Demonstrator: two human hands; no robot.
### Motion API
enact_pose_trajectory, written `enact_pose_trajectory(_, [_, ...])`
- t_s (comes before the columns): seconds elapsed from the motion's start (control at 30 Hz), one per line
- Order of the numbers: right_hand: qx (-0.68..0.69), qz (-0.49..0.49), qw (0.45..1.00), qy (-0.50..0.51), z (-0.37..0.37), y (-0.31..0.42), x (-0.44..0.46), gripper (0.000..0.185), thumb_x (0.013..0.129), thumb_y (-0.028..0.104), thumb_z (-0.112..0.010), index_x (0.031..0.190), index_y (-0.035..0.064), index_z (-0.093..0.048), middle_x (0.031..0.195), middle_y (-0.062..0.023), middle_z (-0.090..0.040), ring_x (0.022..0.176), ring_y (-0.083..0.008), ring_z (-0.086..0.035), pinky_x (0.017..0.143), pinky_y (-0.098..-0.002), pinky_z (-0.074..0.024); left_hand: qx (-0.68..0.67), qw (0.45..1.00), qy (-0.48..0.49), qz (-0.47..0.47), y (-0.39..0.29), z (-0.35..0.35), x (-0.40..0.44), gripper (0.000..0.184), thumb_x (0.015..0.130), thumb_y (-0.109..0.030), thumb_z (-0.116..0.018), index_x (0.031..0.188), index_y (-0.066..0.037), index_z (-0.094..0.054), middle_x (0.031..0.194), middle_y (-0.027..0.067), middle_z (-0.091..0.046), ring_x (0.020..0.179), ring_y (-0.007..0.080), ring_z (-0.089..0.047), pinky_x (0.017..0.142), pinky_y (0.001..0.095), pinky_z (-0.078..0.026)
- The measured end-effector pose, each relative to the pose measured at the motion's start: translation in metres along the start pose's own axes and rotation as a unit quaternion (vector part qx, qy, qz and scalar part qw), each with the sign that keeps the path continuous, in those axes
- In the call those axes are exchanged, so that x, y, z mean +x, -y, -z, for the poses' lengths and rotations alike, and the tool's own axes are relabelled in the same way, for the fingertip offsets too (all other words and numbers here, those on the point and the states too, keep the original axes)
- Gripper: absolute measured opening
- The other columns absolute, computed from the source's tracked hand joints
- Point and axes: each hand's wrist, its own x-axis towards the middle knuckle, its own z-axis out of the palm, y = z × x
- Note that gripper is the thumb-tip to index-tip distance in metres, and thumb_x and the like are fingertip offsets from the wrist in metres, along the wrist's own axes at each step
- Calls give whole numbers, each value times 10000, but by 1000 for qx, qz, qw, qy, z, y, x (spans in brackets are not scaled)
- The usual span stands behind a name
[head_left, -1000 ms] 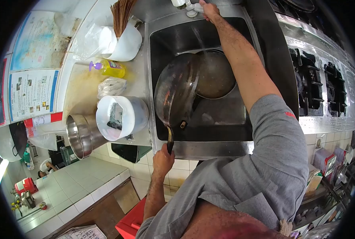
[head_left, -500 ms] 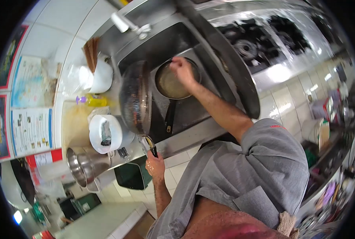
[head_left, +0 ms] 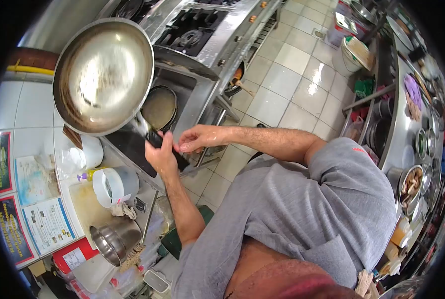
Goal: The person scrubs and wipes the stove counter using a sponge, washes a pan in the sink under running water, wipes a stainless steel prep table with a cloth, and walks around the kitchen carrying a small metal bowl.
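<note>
Large round metal pan [head_left: 103, 74]: raised over the dark rectangular sink [head_left: 128, 149], inner face turned to view; placed far and left of the hands.
Black handle [head_left: 154, 138]: long axis run from far left at the pan rim to near right; near end met by the left hand, the nearer one.
Left hand [head_left: 161, 155]: closed around the handle, pan weight apparently carried by it alone.
Right hand [head_left: 197, 138]: half open, fingers loosely curled, nothing seen held; just right of the left hand, contact cannot be told.
Small dark round pan [head_left: 159, 109]: lying in the sink, right of the raised pan.
White plastic tub [head_left: 127, 180]: left of the sink, shiny steel bowl [head_left: 125, 234] nearer.
Changed since earlier frames: pan lifted from tilted in the sink, inside now shown; right hand moved off the tap, then off the small pan; view turned.
</note>
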Motion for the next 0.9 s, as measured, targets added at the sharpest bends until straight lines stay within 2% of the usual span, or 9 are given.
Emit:
enact_pose_trajectory(0.1, [191,103,976,8,2,24,-33,312,803,255,-652,962,6,-551,843,-51,-585,767,-125,-576,694,-268,-466,-41,996,83,-8,-16,-60,7,240,741,-105,-697,873,-23,-514,766,3,-532,663,88,-497,597,235,-419])
enact_pose_trajectory(0.17, [220,43,972,-73,26,46,-67,171,768,95,-636,878,18,-529,672,-77,-561,518,-166,-551,492,-307,-460,-86,971,222,-12,-20,-105,13,286,728,-155,-716,914,-32,-537,831,21,-572,725,97,-522,671,252,-440])
enact_pose_trajectory(0.27, [383,104,918,6,80,44,-125,118,781,66,-590,773,83,-473,562,-19,-444,424,-120,-460,377,-284,-366,-156,907,384,80,-18,-175,3,265,778,-125,-663,985,-17,-538,924,52,-597,793,106,-557,725,245,-460])
enact_pose_trajectory(0.37, [490,139,859,-51,129,36,-191,144,804,68,-546,738,116,-429,531,36,-358,400,-74,-409,331,-250,-308,-14,869,493,50,24,-245,4,263,829,-175,-597,1059,-61,-541,1002,64,-589,856,125,-558,747,261,-450])
enact_pose_trajectory(0.47, [544,95,814,-178,192,-14,-256,141,816,98,-531,727,118,-424,517,37,-365,379,-69,-363,327,-242,-301,231,851,433,-186,41,-289,3,354,831,-265,-587,1134,-90,-532,1094,85,-577,994,244,-519,902,383,-322])
enact_pose_trajectory(0.6, [435,-94,802,-399,239,-106,-350,190,757,79,-522,589,85,-434,452,2,-368,358,-106,-359,327,-271,-327,384,820,203,-372,21,-276,51,361,766,-176,-668,1096,-88,-552,1065,49,-587,999,191,-519,927,416,-234])
enact_pose_trajectory(0.73, [246,-306,751,-532,263,-167,-431,189,701,61,-502,517,35,-469,440,-63,-429,346,-157,-424,327,-308,-349,595,709,0,-379,15,-227,115,277,826,-234,-586,1078,-121,-561,1031,-3,-588,1009,157,-517,945,443,-212])
enact_pose_trajectory(0.83, [202,-452,707,-505,285,-223,-472,177,689,41,-527,520,-6,-511,451,-84,-462,348,-155,-446,332,-313,-344,607,742,-5,-283,26,-216,140,311,817,-279,-593,1099,-151,-566,1023,-31,-603,942,157,-542,940,478,-221])
enact_pose_trajectory(0.9, [158,-431,721,-520,287,-295,-490,177,684,41,-544,518,-14,-515,458,-100,-479,361,-176,-472,350,-329,-374,634,727,-25,-265,28,-226,146,324,806,-300,-604,1093,-153,-575,985,-44,-616,903,163,-548,930,485,-239])
